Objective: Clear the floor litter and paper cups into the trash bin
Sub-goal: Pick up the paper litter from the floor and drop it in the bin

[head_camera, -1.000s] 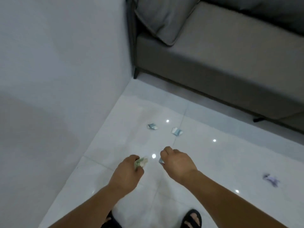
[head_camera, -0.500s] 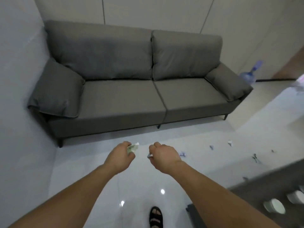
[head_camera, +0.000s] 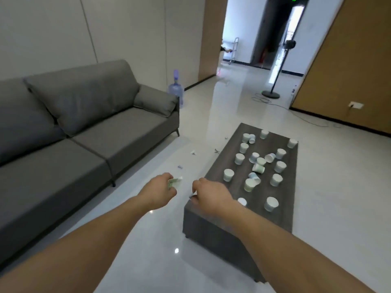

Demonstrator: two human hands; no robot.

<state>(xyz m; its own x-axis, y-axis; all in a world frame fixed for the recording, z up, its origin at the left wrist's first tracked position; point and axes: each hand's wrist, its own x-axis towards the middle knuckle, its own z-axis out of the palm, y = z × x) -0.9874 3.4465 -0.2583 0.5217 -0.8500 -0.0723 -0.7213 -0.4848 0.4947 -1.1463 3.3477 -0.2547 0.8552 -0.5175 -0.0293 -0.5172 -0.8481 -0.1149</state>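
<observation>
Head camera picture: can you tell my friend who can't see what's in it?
A person's two arms reach forward, the left hand gripping crumpled paper and the right hand pinching a small scrap. A dark low table on the right holds many paper cups, some tipped over. A grey sofa stands left, with litter on the white floor between.

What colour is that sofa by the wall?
Grey all over; the sofa shows plainly in the head view.

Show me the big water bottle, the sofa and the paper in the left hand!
water bottle (head_camera: 175, 89), head view, blue body.
sofa (head_camera: 118, 132), head view, right seat cushion.
paper (head_camera: 174, 182), head view, green bit sticking out of the left hand (head_camera: 159, 191).
</observation>
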